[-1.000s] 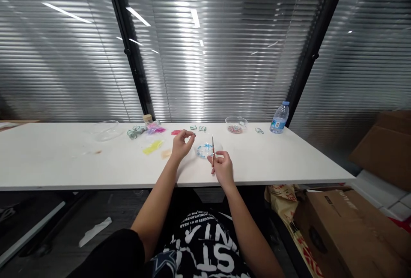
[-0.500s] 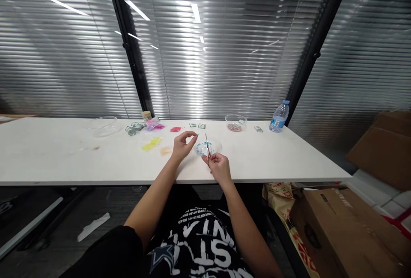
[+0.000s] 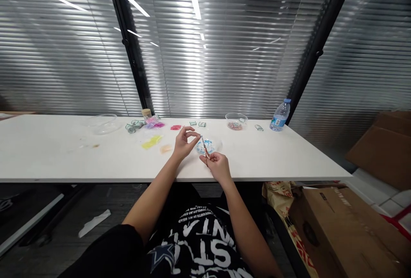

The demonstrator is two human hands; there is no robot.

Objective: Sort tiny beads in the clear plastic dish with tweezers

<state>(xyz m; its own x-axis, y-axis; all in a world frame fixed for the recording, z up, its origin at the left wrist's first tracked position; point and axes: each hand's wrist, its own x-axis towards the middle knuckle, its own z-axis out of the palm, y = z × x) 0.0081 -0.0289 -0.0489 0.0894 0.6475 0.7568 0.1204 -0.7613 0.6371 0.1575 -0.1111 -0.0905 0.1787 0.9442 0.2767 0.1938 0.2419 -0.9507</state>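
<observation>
My black shirt (image 3: 199,243) with big white letters is closest to me. Down on the floor, off to the left, is a white scrap (image 3: 94,223). On the right side are a tan bag (image 3: 287,213) with red marks and a big brown box (image 3: 349,231).

Over the white table (image 3: 272,160), my right hand (image 3: 219,167) has its fingers closed on the scissors (image 3: 206,151). The scissors point up and away from me, with their tips right by my left fingertips. My left hand (image 3: 183,144) has its thumb and pointer finger pinched on a tiny bit (image 3: 201,136), too small for me to tell what it is. Its other fingers are bent. The clear dish (image 3: 209,144) with blue bits is on the table, just behind the scissors.

To the left of my left hand there is a peach patch (image 3: 166,148), then a yellow patch (image 3: 151,141) a little farther back. Farther away are red bits (image 3: 176,127), pink and purple packs (image 3: 154,122) and a little jar (image 3: 146,113) with a tan top. A clear bowl (image 3: 236,118) with pinkish bits sits on the right, and a water bottle (image 3: 280,116) with a blue cap stands past it. Shiny blinds (image 3: 205,76) are at the very back.
</observation>
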